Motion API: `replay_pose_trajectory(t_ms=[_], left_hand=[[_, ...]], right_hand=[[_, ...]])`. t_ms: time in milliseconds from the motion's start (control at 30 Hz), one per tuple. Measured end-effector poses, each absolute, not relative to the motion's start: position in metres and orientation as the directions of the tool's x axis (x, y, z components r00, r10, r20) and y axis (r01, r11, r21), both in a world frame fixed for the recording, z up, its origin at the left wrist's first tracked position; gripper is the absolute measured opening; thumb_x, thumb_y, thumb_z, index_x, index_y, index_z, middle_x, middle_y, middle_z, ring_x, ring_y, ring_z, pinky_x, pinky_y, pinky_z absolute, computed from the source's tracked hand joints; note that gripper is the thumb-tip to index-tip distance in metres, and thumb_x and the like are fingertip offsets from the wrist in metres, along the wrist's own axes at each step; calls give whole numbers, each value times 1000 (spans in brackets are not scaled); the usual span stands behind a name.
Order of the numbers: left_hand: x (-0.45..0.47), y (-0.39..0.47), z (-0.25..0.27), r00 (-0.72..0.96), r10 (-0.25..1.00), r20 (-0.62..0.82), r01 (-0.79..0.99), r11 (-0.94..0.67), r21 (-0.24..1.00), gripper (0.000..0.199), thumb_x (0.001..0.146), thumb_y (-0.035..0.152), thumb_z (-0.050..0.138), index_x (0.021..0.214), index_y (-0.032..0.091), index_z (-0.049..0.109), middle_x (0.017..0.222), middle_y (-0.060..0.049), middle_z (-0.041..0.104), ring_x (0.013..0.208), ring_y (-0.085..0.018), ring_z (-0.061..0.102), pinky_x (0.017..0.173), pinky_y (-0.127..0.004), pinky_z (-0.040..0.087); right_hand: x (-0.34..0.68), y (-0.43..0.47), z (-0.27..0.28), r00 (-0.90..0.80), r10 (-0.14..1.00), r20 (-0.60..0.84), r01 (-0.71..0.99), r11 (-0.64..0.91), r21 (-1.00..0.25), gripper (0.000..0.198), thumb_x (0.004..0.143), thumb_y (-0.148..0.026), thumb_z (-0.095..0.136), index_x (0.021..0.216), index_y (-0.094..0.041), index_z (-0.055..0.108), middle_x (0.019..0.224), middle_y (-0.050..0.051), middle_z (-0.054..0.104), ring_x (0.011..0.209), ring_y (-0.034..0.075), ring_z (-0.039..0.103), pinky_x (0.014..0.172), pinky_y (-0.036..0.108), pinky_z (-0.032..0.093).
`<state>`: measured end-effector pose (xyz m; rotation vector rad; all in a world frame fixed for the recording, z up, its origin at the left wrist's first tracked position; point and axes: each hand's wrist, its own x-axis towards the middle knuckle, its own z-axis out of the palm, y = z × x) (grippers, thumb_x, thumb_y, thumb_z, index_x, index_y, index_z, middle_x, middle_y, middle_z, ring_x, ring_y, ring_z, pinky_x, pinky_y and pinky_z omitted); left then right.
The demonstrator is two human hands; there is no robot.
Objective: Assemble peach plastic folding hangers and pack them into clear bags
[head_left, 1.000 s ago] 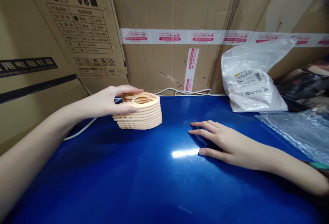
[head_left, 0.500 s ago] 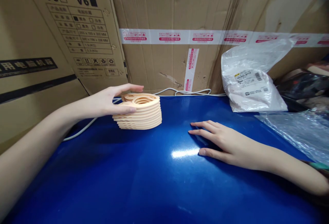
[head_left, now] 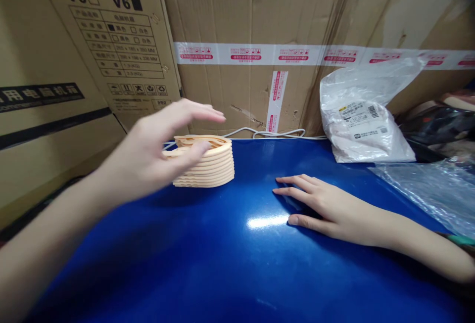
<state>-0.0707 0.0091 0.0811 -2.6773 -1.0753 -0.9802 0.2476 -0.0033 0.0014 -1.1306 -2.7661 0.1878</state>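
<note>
With your left hand half open and gripping nothing, I'd just try not to bump that stack of cream, plastic-looking loops just beyond it, and your empty right hand is fine spread on the glossy blue bench.

I get my left grip only as a blur; it hides the left side of the beige stack, and I can't tell whether the thumb touches. Beyond my right grip, the white bag bears print too small to read; farther right, a dark bundle is cut off.
</note>
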Motion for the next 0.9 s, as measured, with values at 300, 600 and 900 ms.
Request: replay_pose_trajectory(t_ms=[300,600,900], left_hand=[[-15,-8,6,856,394,334,432,-901,-44,38,94,24,44,130,11,52,137,-13,55,131,-25,47,110,-38,39],[-14,-6,-8,835,512,203,509,-858,68,56,96,42,44,142,9,41,149,-19,40,139,-30,37,112,-46,37],[-16,-4,-14,813,551,187,535,-835,133,55,98,47,41,141,13,43,149,-15,43,137,-29,41,111,-44,38]], right_hand=[[249,-2,-3,-708,699,97,685,714,-142,63,93,-54,46,144,-17,44,147,16,44,132,30,43,106,49,40],[251,-1,-5,-709,697,111,683,717,-142,62,93,-54,46,144,-20,44,147,15,44,132,30,44,106,50,41],[252,-2,-4,-705,701,107,688,713,-139,61,93,-54,46,144,-21,45,147,14,45,132,30,45,106,50,40]])
